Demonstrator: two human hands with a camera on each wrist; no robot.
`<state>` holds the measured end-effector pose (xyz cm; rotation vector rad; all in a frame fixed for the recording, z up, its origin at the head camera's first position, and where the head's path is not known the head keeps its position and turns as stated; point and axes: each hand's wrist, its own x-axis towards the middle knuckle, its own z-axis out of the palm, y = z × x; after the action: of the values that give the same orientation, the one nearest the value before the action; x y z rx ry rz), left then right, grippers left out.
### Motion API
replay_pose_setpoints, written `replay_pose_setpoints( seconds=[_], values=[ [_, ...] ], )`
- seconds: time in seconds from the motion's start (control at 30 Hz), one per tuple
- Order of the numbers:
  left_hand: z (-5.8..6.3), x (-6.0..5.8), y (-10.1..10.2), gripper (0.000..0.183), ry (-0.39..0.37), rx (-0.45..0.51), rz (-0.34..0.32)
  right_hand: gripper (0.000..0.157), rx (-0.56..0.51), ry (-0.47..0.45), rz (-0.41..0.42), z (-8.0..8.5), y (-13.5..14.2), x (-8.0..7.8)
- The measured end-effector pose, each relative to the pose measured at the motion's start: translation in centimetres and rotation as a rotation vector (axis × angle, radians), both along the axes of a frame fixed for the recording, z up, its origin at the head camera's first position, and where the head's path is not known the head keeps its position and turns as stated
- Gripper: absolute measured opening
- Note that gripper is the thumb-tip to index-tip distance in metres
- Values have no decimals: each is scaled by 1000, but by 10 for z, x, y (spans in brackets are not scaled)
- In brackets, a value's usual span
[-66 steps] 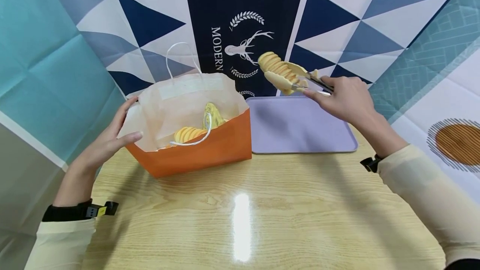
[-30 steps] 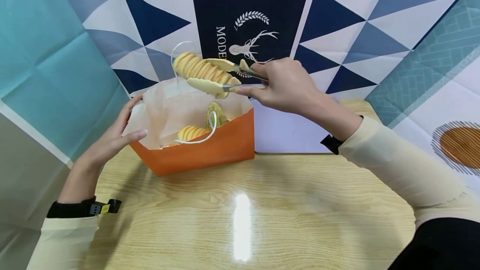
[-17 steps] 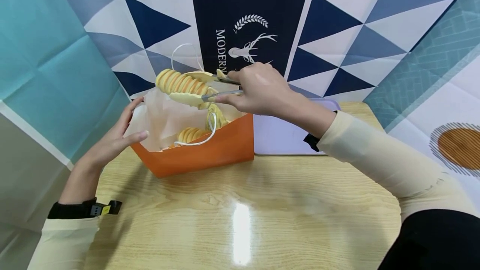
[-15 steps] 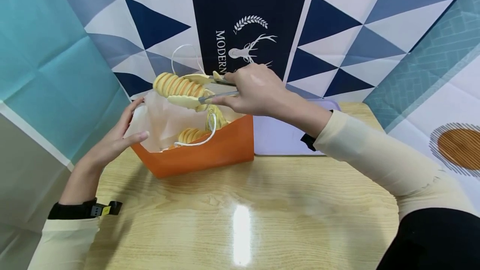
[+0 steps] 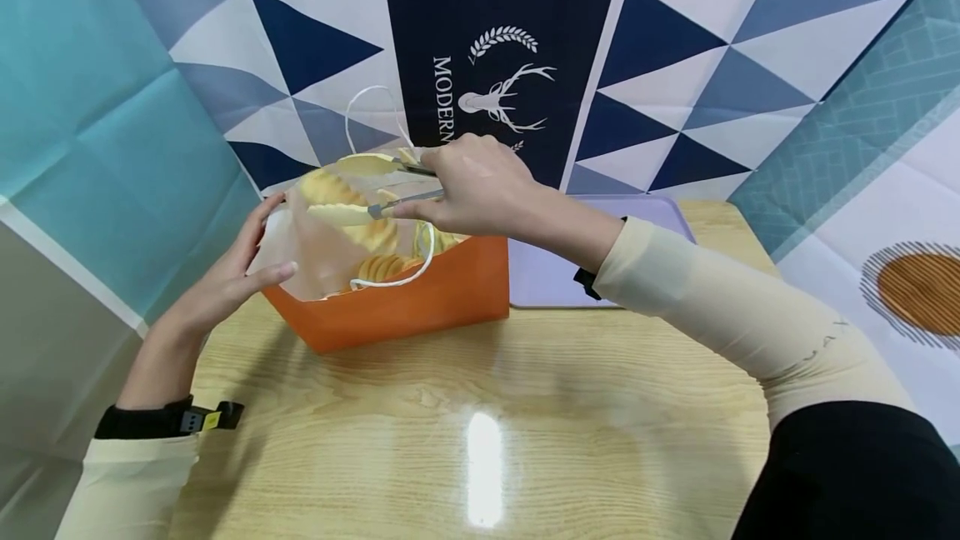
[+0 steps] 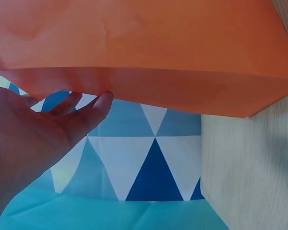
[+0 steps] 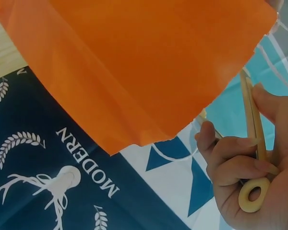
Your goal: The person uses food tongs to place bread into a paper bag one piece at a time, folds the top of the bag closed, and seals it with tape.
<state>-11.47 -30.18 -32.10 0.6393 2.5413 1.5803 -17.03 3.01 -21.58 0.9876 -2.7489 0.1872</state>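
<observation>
My right hand grips tongs with pale scalloped tips and metal arms, over the mouth of an orange paper bag. The tips stand apart. A ridged yellow bread roll, blurred, lies between and below them against the bag's pale inner wall. Inside the bag are another ridged roll and a greenish-yellow pastry. In the right wrist view, several fingers curl round the tongs near their end ring. My left hand touches the bag's left side with fingers and thumb spread, fairly straight.
A lavender tray lies right of the bag, partly hidden by my right arm. White cord handles rise from the bag's back and hang over its front. Patterned cloth stands behind the wooden table.
My right hand has carried the bread roll in the tongs leftward from over the tray and lowered it to the bag. The tongs have spread and the roll has dropped from them. The left hand stays.
</observation>
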Motion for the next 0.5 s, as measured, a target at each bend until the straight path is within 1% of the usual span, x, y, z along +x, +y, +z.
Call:
replay_pose_setpoints(
  seconds=[0.1, 0.3, 0.5],
  values=[
    [0, 0, 0, 84, -8, -1, -1, 66, -9, 6, 2, 0, 1, -1],
    [0, 0, 0, 83, -24, -15, 9, 70, 3, -11, -42, 4, 9, 0],
    [-1, 0, 0, 83, -13, -19, 18, 68, -43, 12, -44, 7, 25, -1]
  ],
)
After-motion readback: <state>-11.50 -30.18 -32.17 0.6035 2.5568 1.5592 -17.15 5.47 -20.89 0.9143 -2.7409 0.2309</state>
